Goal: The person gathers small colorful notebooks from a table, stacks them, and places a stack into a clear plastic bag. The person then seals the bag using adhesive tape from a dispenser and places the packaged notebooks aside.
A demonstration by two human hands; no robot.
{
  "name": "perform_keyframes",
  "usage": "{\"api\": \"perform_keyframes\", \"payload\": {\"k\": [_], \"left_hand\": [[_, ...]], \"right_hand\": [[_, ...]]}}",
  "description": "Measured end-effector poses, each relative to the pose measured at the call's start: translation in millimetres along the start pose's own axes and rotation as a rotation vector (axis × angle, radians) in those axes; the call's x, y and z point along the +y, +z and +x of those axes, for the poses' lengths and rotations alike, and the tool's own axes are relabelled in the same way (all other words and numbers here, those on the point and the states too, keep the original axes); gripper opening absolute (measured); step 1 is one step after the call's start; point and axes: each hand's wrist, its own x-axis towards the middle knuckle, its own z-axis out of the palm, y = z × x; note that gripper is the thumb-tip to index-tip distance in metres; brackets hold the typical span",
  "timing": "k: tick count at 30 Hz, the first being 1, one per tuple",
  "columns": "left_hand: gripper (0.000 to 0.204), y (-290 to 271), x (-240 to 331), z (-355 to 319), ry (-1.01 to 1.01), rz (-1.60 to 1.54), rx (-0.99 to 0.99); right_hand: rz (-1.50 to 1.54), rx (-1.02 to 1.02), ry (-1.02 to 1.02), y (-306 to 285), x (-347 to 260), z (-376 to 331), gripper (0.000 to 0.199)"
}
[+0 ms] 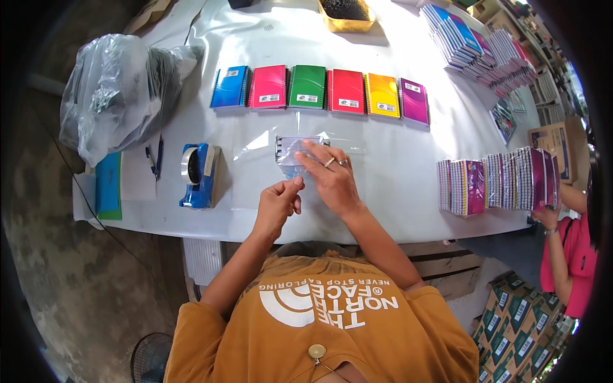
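Observation:
A small spiral notebook or stack of them [289, 147], pale on top, lies on the table in front of me beneath clear plastic film [350, 142]. My right hand [329, 175] rests on it, fingers stretched out flat over the film. At its near edge my left hand [279, 204] is closed, thumb and forefinger pinching what looks like the film's edge. Beyond them runs a row of small spiral notebooks: blue [229, 87], pink [268, 86], green [307, 86], red [347, 91], yellow [382, 94] and purple [414, 101].
A blue tape dispenser [199, 175] stands left of my hands. Farther left are pens [153, 161] and a large clear plastic bag [112, 96]. Purple notebook stacks [476, 186] stand at right, near a co-worker's hand [547, 216]. A yellow tub [348, 24] sits at the back.

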Motion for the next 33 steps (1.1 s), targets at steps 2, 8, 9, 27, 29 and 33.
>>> {"api": "perform_keyframes", "payload": {"k": [2, 8, 9, 27, 29, 33], "left_hand": [[0.035, -8.0, -12.8, 18.9, -0.016, 0.012, 0.037], [0.030, -19.4, -50.4, 55.6, -0.077, 0.056, 0.227], [0.029, -24.0, -60.5, 54.3, -0.057, 0.092, 0.250], [0.059, -119.8, 5.7, 85.1, 0.780, 0.801, 0.371], [0.069, -75.6, -14.0, 76.9, 0.831, 1.033, 0.133], [0.077, -37.8, -59.0, 64.3, 0.768, 1.504, -0.059]], "right_hand": [[0.011, -0.075, -0.004, -6.0, -1.9, 4.2, 0.043], [-0.003, -0.080, 0.091, -0.8, -12.6, 13.3, 0.033], [-0.047, -0.066, 0.117, 0.1, -18.0, 13.6, 0.033], [-0.548, 0.374, 0.316, -248.5, 32.4, -49.1, 0.063], [-0.649, 0.242, 0.576, -255.3, 57.4, -100.3, 0.062], [-0.804, 0.180, 0.778, -240.3, 56.8, -104.4, 0.060]]}}
